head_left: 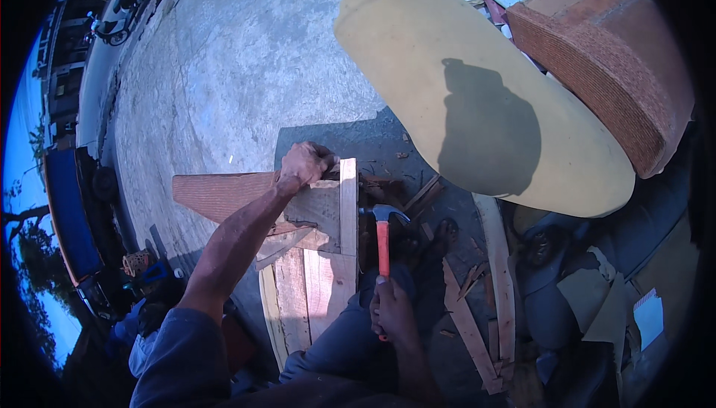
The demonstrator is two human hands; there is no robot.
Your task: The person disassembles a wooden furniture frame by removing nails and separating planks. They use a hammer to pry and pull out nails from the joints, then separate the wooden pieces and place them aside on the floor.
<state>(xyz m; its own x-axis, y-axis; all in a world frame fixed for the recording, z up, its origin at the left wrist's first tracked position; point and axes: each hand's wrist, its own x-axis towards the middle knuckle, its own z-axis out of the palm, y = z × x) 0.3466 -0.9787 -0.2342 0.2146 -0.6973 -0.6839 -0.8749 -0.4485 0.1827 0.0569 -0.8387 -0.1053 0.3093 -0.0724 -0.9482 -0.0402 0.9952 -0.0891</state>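
Note:
My right hand [394,309] is wrapped round the lower handle of a claw hammer [383,248] with a red grip. The hammer's metal head is up, close beside the right side of a wooden frame [348,214]. My left hand [306,163] is closed at the top of that frame, near the upper end of its upright board. Its fingers are bent together, and whatever they pinch is too small to make out. Ribbed brown fabric [224,193] covers a part of the frame reaching out to the left, below my left forearm. Pale planks [304,289] form its near side.
A large yellow foam slab [395,42] lies beyond the hammer to the right. Brown upholstered pieces [597,72] stand behind it. Wood offcuts [470,326] and a long pale strip [496,274] litter the floor at right. A blue-sided vehicle [71,214] stands far left.

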